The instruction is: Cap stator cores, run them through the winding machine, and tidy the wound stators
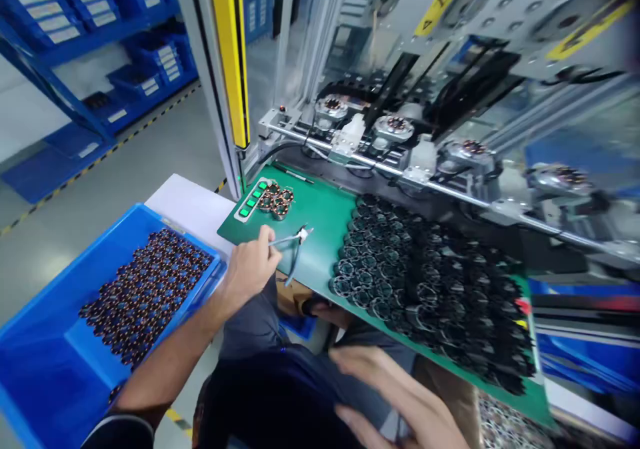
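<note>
My left hand [250, 267] reaches out over the near edge of the green mat [320, 229], its fingers closed on the handles of small cutting pliers [295, 243] whose jaws point right. My right hand [395, 392] rests low on my lap against dark clothing, fingers stretched and apart, holding nothing. A large heap of dark ring-shaped stator cores [430, 282] covers the right part of the mat. A few copper-wound stators [276, 200] lie at the mat's far left, beside a strip of green buttons [253, 199].
A blue bin [45, 342] of copper-wound stators [145, 289] stands at my left on a white surface. Behind the mat a machine holds wound stators on fixtures [395, 129] along a steel rail. A yellow-striped post [230, 55] rises at the machine's corner. Blue shelving [100, 29] stands far left.
</note>
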### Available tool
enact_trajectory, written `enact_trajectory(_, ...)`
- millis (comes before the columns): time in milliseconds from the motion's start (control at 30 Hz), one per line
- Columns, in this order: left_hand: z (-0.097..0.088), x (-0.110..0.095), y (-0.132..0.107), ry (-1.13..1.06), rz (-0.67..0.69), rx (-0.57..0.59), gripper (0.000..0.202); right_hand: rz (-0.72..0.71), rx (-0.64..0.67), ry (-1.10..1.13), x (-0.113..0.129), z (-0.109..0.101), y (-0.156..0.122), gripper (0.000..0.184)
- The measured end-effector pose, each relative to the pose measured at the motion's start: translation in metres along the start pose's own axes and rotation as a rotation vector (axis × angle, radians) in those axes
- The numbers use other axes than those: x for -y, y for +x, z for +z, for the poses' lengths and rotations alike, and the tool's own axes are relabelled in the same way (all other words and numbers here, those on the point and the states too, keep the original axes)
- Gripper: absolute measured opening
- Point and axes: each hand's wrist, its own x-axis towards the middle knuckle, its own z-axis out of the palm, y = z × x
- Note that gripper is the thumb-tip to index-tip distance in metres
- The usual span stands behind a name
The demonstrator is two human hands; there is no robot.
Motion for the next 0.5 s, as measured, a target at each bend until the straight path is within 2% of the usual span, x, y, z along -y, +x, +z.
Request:
enact_trajectory(133, -0.011, -0.032, -0.043, -0.200, 0.185, -0.045, 0.015, 0.271, -0.417, 0.171, -0.014, 0.042, 0.022, 0.069)
enact_trajectory(200, -0.003, -0.056, -0.067, -0.418, 0.330, -0.081, 0.012, 0.280, -0.491, 0.341, -0.017, 0.056, 0.032, 0.079)
enact_trajectory(267, 0.016, -0.078, -0.087, -0.677, 0.474, -0.093, 0.015, 0.243, -0.527, 0.501, -0.018, 0.056, 0.038, 0.083)
enact_trajectory(300, 0.031, -0.087, -0.096, -0.774, 0.520, -0.081, 0.018, 0.237, -0.543, 0.546, -0.017, 0.048, 0.038, 0.080)
enact_trajectory(333, 0.048, -0.093, -0.102, -0.837, 0.562, -0.015, 0.022, 0.244, -0.557, 0.559, -0.018, 0.035, 0.037, 0.075)
enact_trajectory(400, 0.085, -0.102, -0.111, -0.862, 0.645, 0.213, 0.025, 0.289, -0.559, 0.466, -0.019, -0.008, 0.029, 0.064)
enact_trajectory(433, 0.105, -0.105, -0.113, -0.790, 0.689, 0.349, 0.025, 0.322, -0.540, 0.371, -0.020, -0.037, 0.025, 0.061)
enact_trajectory(500, 0.140, -0.112, -0.113, -0.439, 0.793, 0.659, 0.033, 0.393, -0.499, 0.092, -0.021, -0.105, 0.018, 0.057)
